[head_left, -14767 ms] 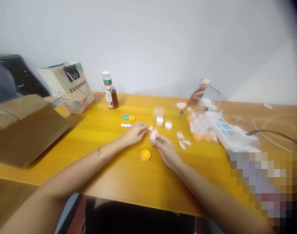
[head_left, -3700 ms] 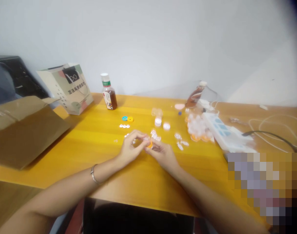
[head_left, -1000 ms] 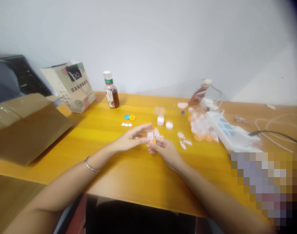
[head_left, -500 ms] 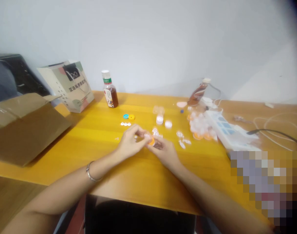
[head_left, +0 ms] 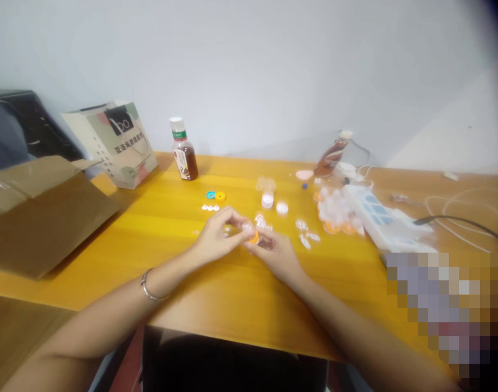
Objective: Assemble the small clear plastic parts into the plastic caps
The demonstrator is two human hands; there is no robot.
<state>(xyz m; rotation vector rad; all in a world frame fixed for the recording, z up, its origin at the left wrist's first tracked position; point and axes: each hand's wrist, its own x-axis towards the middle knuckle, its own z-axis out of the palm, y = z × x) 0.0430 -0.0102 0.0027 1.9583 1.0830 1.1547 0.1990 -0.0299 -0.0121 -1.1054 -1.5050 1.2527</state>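
Note:
Between my two hands, over the middle of the table [head_left: 216, 305], is a small round piece with an orange base and a clear, whitish upper part [head_left: 254, 237]. My left hand [head_left: 222, 235] pinches it from the left, thumb and fingers closed at its upper part. From the right, my right hand [head_left: 275, 253] grips the orange part between thumb and fingers. Its exact kind is too small and blurred to make out. Just beyond my hands lie white patterned cutouts [head_left: 260, 220], a stack of white discs [head_left: 267, 200] and a single white disc [head_left: 282, 208].
Left stand a cardboard box [head_left: 48, 218], a paper bag [head_left: 122, 147] and a drink bottle [head_left: 184, 152]. Blue and yellow rings [head_left: 220, 196] lie nearby. On the right are a pile of clear-and-orange pieces [head_left: 336, 209], a white tray [head_left: 375, 212], a tilted bottle [head_left: 333, 155] and cables.
Both hands stay almost in place around the small orange-based piece. My left wrist has shifted very slightly to the left; the things on the table look the same.

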